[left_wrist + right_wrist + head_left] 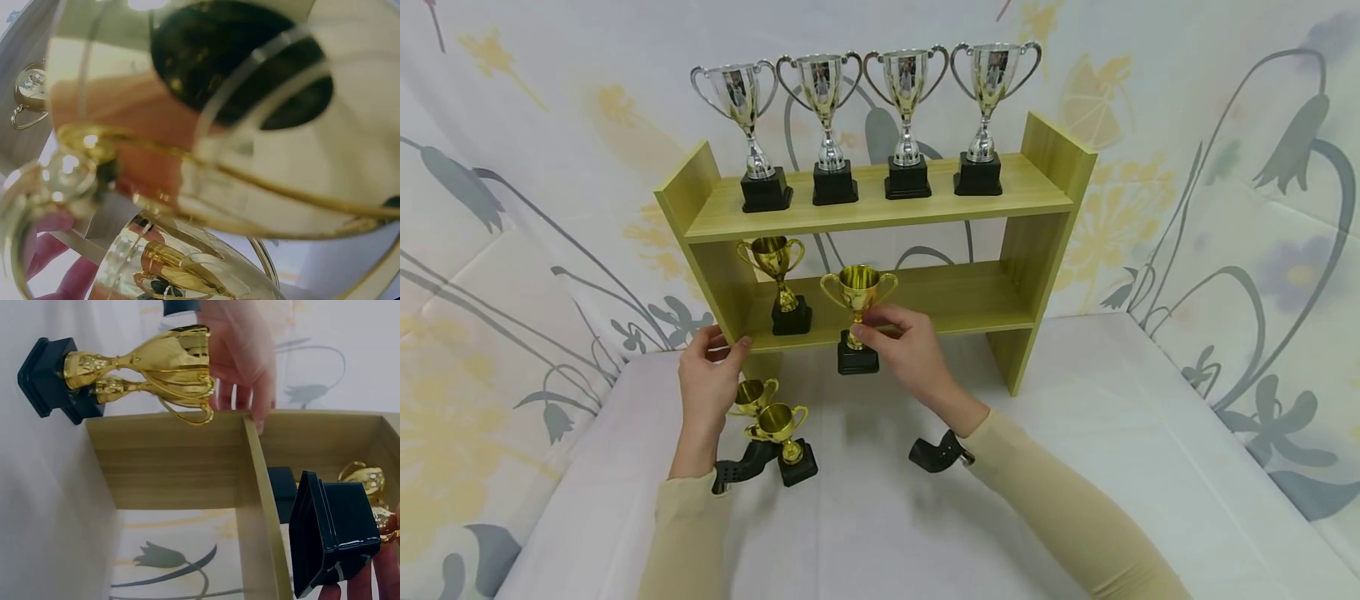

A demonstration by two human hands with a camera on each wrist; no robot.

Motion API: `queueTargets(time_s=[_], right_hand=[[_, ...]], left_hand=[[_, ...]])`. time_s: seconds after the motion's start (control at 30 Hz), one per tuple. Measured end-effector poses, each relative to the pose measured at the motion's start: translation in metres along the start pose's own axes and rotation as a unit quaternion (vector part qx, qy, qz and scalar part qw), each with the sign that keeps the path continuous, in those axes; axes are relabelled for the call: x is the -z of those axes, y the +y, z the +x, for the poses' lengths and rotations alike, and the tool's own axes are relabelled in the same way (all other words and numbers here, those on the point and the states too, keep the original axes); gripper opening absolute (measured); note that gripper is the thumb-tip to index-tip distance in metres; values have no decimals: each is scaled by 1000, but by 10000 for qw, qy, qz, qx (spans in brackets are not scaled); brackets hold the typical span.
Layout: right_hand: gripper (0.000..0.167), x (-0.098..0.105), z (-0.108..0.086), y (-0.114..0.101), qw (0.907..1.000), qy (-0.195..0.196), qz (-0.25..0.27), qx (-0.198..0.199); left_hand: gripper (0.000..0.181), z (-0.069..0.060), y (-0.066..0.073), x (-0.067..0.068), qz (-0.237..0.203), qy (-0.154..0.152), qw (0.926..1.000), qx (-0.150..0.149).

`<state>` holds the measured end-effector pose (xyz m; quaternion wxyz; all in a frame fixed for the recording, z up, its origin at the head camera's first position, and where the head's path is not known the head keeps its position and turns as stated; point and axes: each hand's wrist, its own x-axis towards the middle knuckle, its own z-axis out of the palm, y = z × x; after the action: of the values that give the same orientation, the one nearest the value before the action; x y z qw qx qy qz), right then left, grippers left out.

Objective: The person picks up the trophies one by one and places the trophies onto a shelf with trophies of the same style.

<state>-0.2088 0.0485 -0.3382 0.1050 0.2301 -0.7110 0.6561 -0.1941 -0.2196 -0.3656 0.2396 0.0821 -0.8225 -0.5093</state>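
My right hand (pixel 913 350) pinches a small gold trophy cup (pixel 859 287) by its stem, in front of the wooden shelf's (pixel 955 292) middle board. The cup is upright; its black base (pixel 334 528) looms large in the right wrist view. Another gold trophy (pixel 792 315) stands on that board, at the left end. My left hand (pixel 709 375) holds the shelf's left side panel, thumb at the front edge and fingers outside. Below its wrist, two more gold trophies (pixel 777 422) stand on the table, one partly hiding the other. In the left wrist view a shiny gold cup (pixel 187 187) fills most of the picture, blurred.
Several silver trophies (pixel 906 100) with black bases stand in a row on the top board. The shelf rests on a white-covered table (pixel 1075 467). A flower-patterned cloth (pixel 1210 208) hangs behind and at the sides.
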Motion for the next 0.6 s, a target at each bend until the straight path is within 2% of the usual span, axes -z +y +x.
queueTargets(time_s=[0.6], right_hand=[[22, 5, 12, -11, 10000, 2, -50, 17]], left_hand=[[42, 0, 1, 1, 22, -70, 10000, -10]])
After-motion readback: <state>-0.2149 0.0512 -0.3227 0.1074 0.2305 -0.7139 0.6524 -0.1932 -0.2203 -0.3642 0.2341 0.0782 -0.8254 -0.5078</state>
